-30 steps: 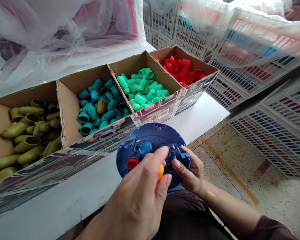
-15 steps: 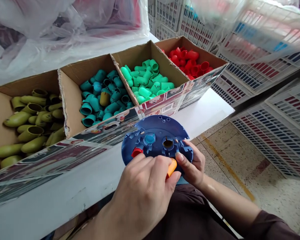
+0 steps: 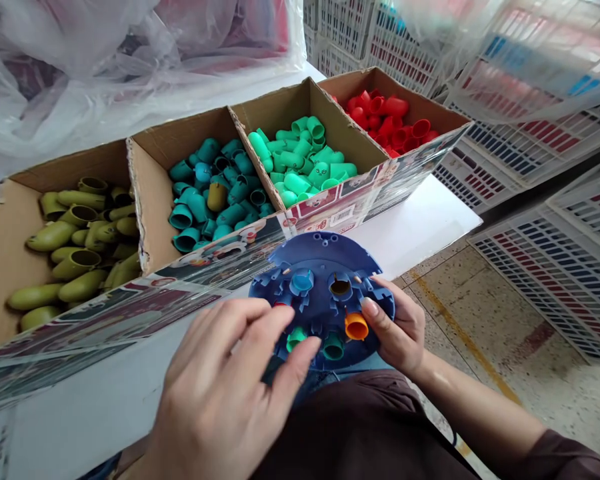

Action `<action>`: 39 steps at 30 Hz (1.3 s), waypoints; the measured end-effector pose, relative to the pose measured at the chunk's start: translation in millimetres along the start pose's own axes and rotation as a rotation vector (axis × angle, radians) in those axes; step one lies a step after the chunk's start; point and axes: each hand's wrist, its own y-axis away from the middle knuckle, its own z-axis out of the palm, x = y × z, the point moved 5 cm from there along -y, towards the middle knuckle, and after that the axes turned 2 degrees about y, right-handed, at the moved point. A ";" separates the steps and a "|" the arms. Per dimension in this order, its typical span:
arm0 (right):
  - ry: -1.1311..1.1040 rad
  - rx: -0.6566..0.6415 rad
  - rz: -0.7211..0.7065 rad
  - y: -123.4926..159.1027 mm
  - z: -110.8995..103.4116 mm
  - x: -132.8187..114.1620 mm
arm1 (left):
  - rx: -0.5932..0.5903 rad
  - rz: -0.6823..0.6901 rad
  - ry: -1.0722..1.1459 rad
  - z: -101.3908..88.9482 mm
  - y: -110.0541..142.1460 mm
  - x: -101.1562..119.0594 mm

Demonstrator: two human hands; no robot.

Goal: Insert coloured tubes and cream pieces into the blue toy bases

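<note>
Blue shell (image 3: 315, 305) grasped in the right hand (image 3: 397, 328); left hand (image 3: 225, 383) released

The shell, round, hollow and moulded in blue plastic with pegs and notched ribs, is held in front of the cardboard box (image 3: 207, 257), the right grip at its rim with the thumb on the inner face; short tubular cups sit inside it: light blue cup (image 3: 303, 283), dark olive cup (image 3: 340, 287), orange cup (image 3: 357, 327), green cup (image 3: 296, 339), teal cup (image 3: 333, 347) and a red cup (image 3: 282, 305) mostly hidden by the left fingers, whose grip is spread and carries nothing; contact there cannot be told. The box, rough-edged with a glossy printed side, stands on the smooth white tabletop (image 3: 425, 223), its compartments holding olive caps (image 3: 83, 287), teal caps (image 3: 187, 215), green caps (image 3: 296, 183) and red caps (image 3: 396, 107); a barcode label (image 3: 341, 216) shows, its lettering too small to read
</note>
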 end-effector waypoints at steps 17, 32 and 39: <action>0.066 -0.057 -0.042 1.4 2.3 -10.1 | -0.019 0.007 -0.078 10.0 7.7 -29.3; 0.051 -0.009 -0.013 1.9 -2.6 -4.7 | 0.061 -0.082 0.088 15.2 18.6 -27.8; 0.072 0.015 -0.045 -0.6 3.5 -7.3 | -0.165 0.091 0.216 28.7 16.2 9.3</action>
